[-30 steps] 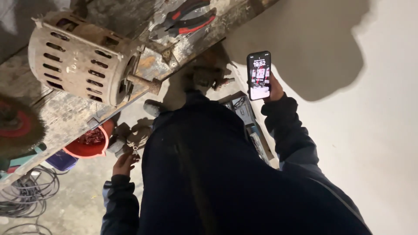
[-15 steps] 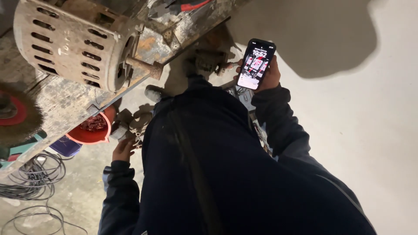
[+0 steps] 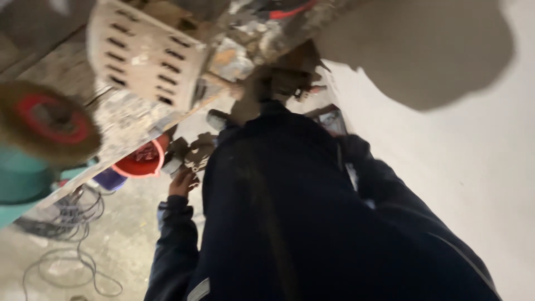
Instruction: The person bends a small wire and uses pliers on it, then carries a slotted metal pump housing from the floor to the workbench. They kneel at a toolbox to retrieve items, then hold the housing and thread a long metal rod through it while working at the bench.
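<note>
Left of centre, the left hand [image 3: 183, 181] grips a grimy metal part [image 3: 192, 153] beside the red bucket [image 3: 142, 161]; the right hand is hidden behind the dark jacket [image 3: 290, 212], so its state cannot be told; a firm grip would best steady the part.

Dark navy workwear, jacket [image 3: 290, 212] covers torso, long sleeves both arms. Left sleeve [image 3: 175, 245] ends in lighter blue cuff at wrist. Pale grey reflective strip low on jacket hem, left side. Fabric matte, creased. Left hand [image 3: 183, 181] bare. Right hand out of sight; view blurred.
</note>
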